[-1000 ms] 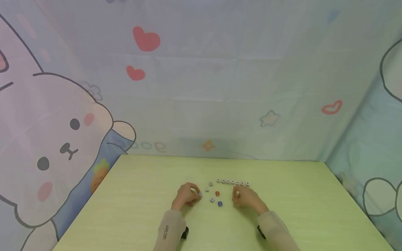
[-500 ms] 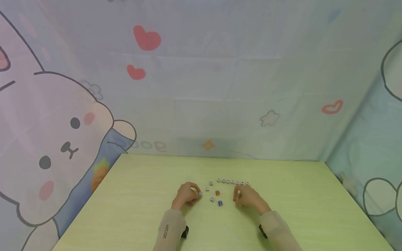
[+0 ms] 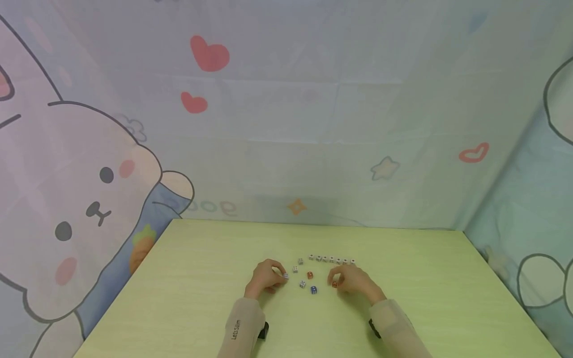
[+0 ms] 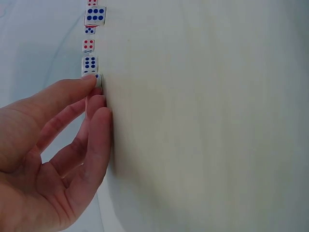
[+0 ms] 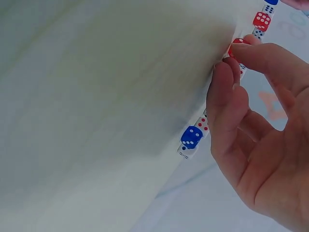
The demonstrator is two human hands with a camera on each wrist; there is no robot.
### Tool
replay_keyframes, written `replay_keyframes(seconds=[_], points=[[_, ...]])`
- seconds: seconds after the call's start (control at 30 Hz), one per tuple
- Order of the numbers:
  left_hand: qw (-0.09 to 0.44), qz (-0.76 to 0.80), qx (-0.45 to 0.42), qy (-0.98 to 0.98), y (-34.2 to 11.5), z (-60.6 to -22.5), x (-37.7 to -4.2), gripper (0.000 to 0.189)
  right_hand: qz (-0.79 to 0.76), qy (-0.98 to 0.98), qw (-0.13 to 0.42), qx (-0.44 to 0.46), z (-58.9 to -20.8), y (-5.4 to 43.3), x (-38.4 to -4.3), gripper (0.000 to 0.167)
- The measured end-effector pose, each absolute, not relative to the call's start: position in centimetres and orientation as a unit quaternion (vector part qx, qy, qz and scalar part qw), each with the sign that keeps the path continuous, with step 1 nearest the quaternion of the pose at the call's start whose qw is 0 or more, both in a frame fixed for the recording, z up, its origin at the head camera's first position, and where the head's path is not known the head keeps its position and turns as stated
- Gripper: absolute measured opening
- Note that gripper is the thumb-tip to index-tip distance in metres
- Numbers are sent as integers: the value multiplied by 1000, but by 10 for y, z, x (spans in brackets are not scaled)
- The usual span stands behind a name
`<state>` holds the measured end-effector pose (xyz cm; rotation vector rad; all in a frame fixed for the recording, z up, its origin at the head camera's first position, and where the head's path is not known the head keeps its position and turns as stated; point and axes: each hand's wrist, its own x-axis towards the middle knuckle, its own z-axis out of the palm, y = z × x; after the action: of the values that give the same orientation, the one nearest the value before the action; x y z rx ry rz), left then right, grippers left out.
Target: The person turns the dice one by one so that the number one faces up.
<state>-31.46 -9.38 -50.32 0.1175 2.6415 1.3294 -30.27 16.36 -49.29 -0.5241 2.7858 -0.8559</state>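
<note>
My left hand (image 3: 267,276) pinches a white die (image 3: 285,276) close over the table at the left of the scattered dice; in the left wrist view the thumb covers part of this die (image 4: 99,79). Across from it, my right hand (image 3: 351,279) has thumb and index finger about a red die (image 3: 334,284), with the thumb overlapping the die (image 5: 231,50) in the right wrist view. Between the hands lie a second red die (image 3: 310,275), a blue die (image 3: 314,290) and several white dice (image 3: 302,284).
Behind the hands, a straight row of white dice (image 3: 332,259) runs left to right. Another blue die (image 5: 191,137), seen in the right wrist view, is hidden by my right hand in the head view. A printed curtain (image 3: 313,124) hangs behind the pale yellow-green table (image 3: 215,248).
The index finger of my right hand has swung left, and more of the red die shows between it and the thumb. My left hand stays in place with its white die.
</note>
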Motion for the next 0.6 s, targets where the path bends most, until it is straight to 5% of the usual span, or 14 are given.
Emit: replay_keyframes(seconds=[0.6], points=[[92, 448, 33, 889, -94, -506, -318, 15, -290, 932, 76, -202, -500, 165, -307, 14]])
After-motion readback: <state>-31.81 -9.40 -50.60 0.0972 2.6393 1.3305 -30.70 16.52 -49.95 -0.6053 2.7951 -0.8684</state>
